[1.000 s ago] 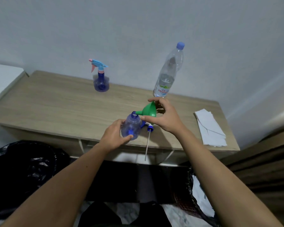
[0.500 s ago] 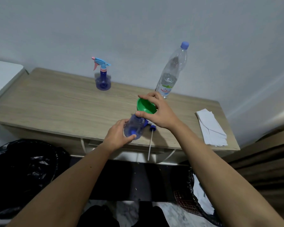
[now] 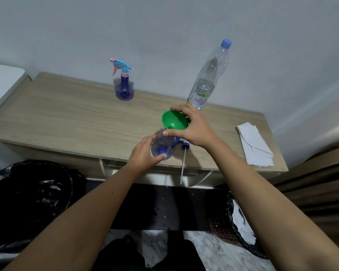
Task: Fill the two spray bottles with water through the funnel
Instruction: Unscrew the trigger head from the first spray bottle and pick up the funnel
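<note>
- Compared with a second ago, the green funnel [image 3: 174, 122] has turned from lying sideways to mouth-up, and its spout now sits at the neck of the open spray bottle [image 3: 162, 146].
- The right hand [image 3: 192, 128] grips the funnel rim, thumb on the near edge and fingers over the far edge.
- The left hand [image 3: 145, 153] is closed around the body of the open spray bottle, which stands near the front edge of the wooden table [image 3: 67, 118].
- The removed sprayer head with dip tube [image 3: 185, 151] lies just beside this bottle, the tube overhanging the table edge.
- The second spray bottle [image 3: 124, 85], sprayer fitted, stands at the back of the table; its fill level cannot be determined.
- The capped water bottle [image 3: 208, 79], roughly a third full, stands behind the funnel.
- Folded white tissues [image 3: 254, 145] lie at the right end of the table.
</note>
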A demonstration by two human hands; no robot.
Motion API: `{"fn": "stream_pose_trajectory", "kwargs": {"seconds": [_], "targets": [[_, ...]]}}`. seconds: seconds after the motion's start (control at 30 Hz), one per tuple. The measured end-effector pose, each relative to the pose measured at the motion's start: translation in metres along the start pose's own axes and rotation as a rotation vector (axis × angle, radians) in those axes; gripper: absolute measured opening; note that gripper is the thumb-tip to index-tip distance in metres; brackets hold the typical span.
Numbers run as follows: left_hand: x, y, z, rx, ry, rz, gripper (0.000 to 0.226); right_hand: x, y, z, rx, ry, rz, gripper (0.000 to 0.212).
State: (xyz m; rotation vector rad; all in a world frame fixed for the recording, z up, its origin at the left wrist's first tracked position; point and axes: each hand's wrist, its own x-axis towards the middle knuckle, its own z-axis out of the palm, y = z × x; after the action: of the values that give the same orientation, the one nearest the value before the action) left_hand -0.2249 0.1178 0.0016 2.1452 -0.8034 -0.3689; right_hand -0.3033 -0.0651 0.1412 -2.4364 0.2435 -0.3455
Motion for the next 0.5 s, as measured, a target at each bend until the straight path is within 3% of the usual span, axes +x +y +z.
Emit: {"fn": "stream_pose_trajectory", "kwargs": {"seconds": [0.5], "targets": [[-0.003,0.000,-0.001,-0.009,-0.074,0.048,0.096,-0.005,-0.001,0.011,0.058,0.082,-0.024,0.080]]}}
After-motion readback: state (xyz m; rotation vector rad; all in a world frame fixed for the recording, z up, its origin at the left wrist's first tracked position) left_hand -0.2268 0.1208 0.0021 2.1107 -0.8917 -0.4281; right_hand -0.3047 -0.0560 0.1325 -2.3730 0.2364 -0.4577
